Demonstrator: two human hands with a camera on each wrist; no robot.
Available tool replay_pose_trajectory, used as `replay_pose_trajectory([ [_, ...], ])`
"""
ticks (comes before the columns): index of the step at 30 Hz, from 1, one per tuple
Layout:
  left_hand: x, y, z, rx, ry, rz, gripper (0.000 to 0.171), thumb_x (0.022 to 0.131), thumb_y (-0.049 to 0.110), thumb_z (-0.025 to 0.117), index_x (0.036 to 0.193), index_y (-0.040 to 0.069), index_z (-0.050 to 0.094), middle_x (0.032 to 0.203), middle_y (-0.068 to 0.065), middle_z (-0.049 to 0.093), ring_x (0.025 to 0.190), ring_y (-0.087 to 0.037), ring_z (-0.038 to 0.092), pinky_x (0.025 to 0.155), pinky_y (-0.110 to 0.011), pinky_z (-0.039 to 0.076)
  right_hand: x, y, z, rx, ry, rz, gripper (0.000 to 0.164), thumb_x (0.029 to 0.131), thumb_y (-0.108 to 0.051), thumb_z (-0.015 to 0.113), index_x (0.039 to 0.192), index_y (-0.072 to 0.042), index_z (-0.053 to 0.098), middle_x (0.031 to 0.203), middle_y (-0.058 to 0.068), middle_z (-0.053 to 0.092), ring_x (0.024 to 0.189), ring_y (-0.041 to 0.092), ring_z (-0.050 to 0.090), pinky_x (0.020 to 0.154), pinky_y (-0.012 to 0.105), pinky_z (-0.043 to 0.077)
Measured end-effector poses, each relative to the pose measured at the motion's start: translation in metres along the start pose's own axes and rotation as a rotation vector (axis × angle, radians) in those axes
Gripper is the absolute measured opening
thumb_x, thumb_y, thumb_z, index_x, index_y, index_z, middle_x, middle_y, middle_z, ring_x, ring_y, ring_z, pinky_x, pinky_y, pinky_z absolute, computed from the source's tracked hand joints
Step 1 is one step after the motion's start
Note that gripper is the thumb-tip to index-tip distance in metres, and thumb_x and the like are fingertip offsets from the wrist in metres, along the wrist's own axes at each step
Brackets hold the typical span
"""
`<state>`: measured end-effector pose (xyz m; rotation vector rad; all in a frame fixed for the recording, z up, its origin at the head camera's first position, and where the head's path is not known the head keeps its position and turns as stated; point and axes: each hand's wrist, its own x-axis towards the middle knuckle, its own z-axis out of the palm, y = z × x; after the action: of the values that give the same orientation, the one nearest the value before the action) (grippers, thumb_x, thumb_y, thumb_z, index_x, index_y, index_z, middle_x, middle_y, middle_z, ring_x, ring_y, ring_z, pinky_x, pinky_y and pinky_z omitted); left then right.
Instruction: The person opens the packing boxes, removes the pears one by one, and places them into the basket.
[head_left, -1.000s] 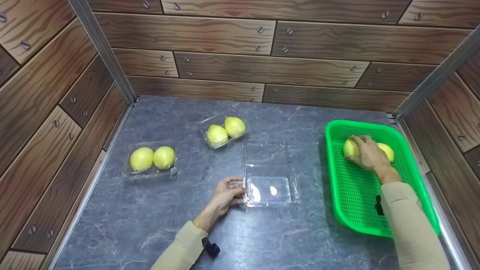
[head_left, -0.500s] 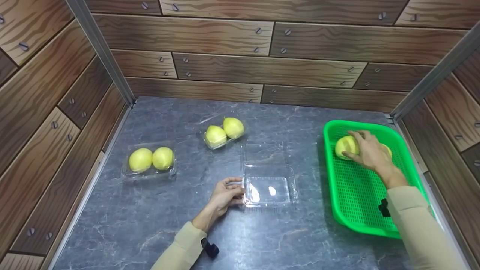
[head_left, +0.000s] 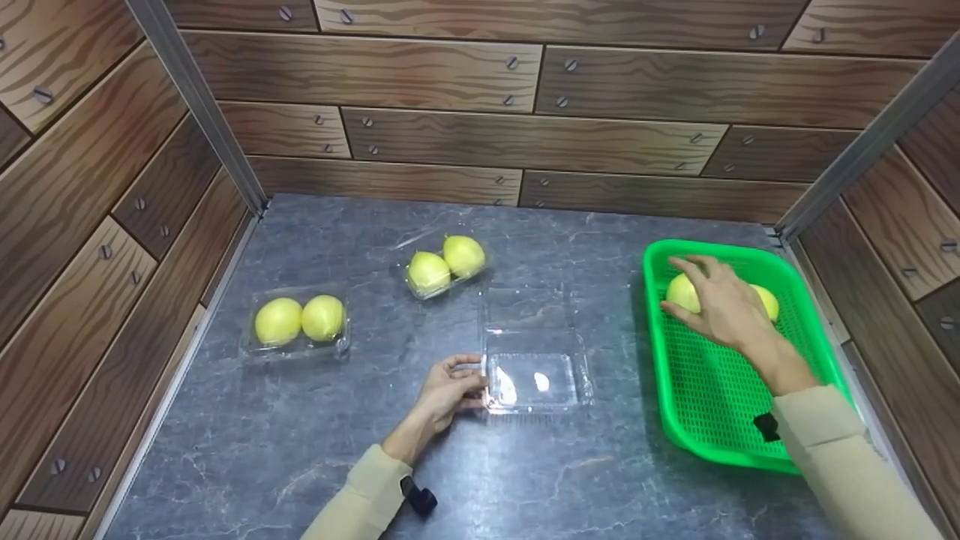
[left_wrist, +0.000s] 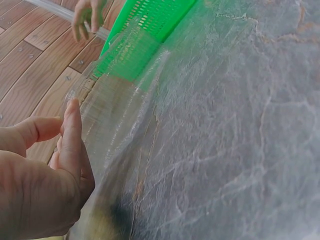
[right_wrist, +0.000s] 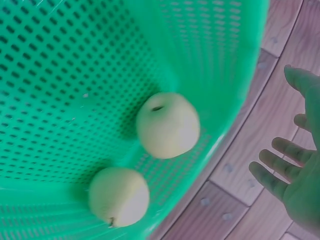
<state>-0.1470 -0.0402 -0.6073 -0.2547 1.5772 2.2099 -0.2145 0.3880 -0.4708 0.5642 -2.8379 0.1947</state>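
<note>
An open, clear plastic clamshell box [head_left: 531, 379] lies on the grey table in the head view, its lid folded back. My left hand [head_left: 448, 390] pinches the box's left rim between thumb and fingers; in the left wrist view the thumb [left_wrist: 42, 128] meets the fingers at the clear wall. Over the green basket [head_left: 679, 420], my right hand [head_left: 724, 304] is spread with nothing in its grasp. Below it sit two yellow pears, a left pear [head_left: 681, 292] and a right pear [head_left: 766, 302], partly hidden by the hand. In the right wrist view both pears [right_wrist: 168, 125] rest apart from the fingers [right_wrist: 285, 165].
Two more clear boxes, each with two yellow pears, stand on the table: one box [head_left: 294, 349] at the left, another box [head_left: 442, 289] further back. Wood-patterned walls [head_left: 450, 135] enclose the back and sides. The basket stands beside the right wall.
My right hand has let go of the left pear, which it moved slightly within the basket, and its fingers have opened and lifted. My left hand stays at the box's rim.
</note>
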Motion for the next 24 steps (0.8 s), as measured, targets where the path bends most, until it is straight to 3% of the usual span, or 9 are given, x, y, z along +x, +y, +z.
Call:
replay_pose_trajectory([
  [6, 0.000, 0.000, 0.000, 0.012, 0.002, 0.004, 0.049, 0.089, -0.009, 0.065, 0.136, -0.009, 0.054, 0.091, -0.005, 0.072, 0.068, -0.010, 0.069, 0.057, -0.022, 0.066, -0.002, -0.025, -0.005, -0.016, 0.069, -0.066, 0.073, 0.090, -0.038, 0.083, 0.151, -0.009, 0.053, 0.142, 0.027, 0.058, 0.119, 0.050, 0.063, 0.071, 0.063, 0.061],
  [10, -0.001, 0.000, 0.000, 0.014, 0.002, 0.005, 0.049, 0.089, -0.009, 0.065, 0.137, -0.009, 0.053, 0.091, -0.005, 0.071, 0.068, -0.010, 0.068, 0.058, -0.023, 0.066, -0.003, -0.042, -0.006, -0.016, 0.095, -0.105, 0.072, 0.089, -0.038, 0.083, 0.148, -0.007, 0.056, 0.139, 0.026, 0.061, 0.117, 0.048, 0.064, 0.077, 0.062, 0.063],
  [16, 0.000, -0.001, 0.000, 0.018, 0.001, 0.003, 0.050, 0.090, -0.007, 0.064, 0.138, -0.008, 0.052, 0.092, -0.004, 0.070, 0.069, -0.010, 0.068, 0.056, -0.021, 0.065, -0.007, -0.063, -0.003, -0.020, 0.103, -0.131, 0.067, 0.089, -0.038, 0.082, 0.146, -0.010, 0.059, 0.137, 0.024, 0.063, 0.115, 0.044, 0.066, 0.069, 0.057, 0.064],
  [21, 0.000, -0.001, 0.000, 0.021, 0.009, 0.003, 0.050, 0.089, -0.007, 0.065, 0.137, -0.008, 0.053, 0.092, -0.002, 0.069, 0.069, -0.009, 0.067, 0.055, -0.020, 0.064, -0.012, -0.078, 0.002, -0.014, 0.121, -0.164, 0.067, 0.089, -0.040, 0.082, 0.144, -0.008, 0.061, 0.135, 0.023, 0.064, 0.116, 0.042, 0.067, 0.081, 0.056, 0.065],
  [24, 0.000, -0.001, 0.000, 0.014, 0.005, 0.005, 0.050, 0.089, -0.007, 0.066, 0.137, -0.008, 0.053, 0.090, -0.001, 0.069, 0.068, -0.009, 0.067, 0.055, -0.020, 0.064, -0.015, -0.087, 0.006, -0.005, 0.143, -0.190, 0.066, 0.088, -0.041, 0.083, 0.142, -0.008, 0.062, 0.133, 0.022, 0.066, 0.114, 0.041, 0.068, 0.081, 0.053, 0.066],
])
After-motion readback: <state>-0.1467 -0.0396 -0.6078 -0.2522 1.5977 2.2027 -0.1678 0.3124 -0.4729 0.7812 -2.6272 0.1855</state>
